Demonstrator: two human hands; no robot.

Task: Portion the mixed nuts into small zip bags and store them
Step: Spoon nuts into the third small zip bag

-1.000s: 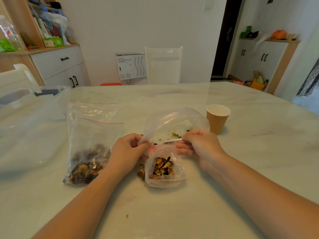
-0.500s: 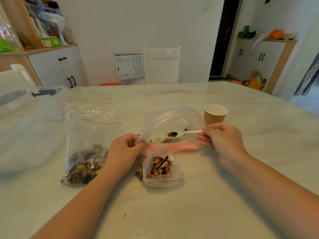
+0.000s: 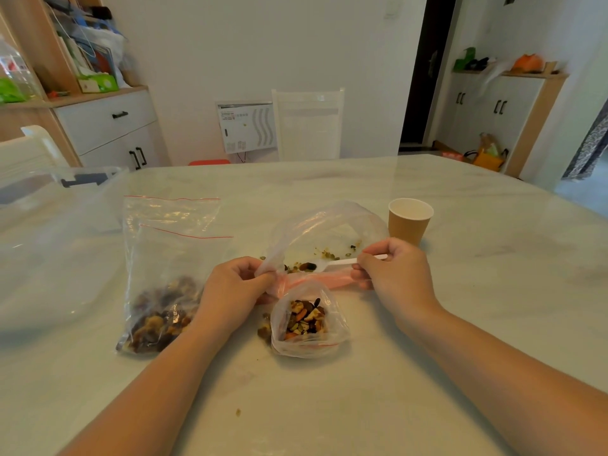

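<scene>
A large clear bag (image 3: 324,230) with a few nut crumbs lies open in the middle of the table. My left hand (image 3: 235,292) pinches its left rim. My right hand (image 3: 393,276) holds a white plastic spoon (image 3: 332,263) by the handle, its bowl inside the big bag with a couple of nuts in it. In front of the big bag stands a small zip bag (image 3: 307,320), open and part-filled with mixed nuts. Two zip bags (image 3: 164,281) lie stacked at the left, with mixed nuts at their near end.
A brown paper cup (image 3: 409,220) stands just behind my right hand. A clear plastic box (image 3: 49,232) occupies the table's left side. Loose nuts (image 3: 265,327) lie beside the small bag and a crumb (image 3: 238,412) nearer me. A white chair (image 3: 307,123) stands at the far edge.
My right hand drew the spoon back from above the small bag to the right, then pushed its bowl into the big bag among the crumbs. My left hand kept its hold on the rim.
</scene>
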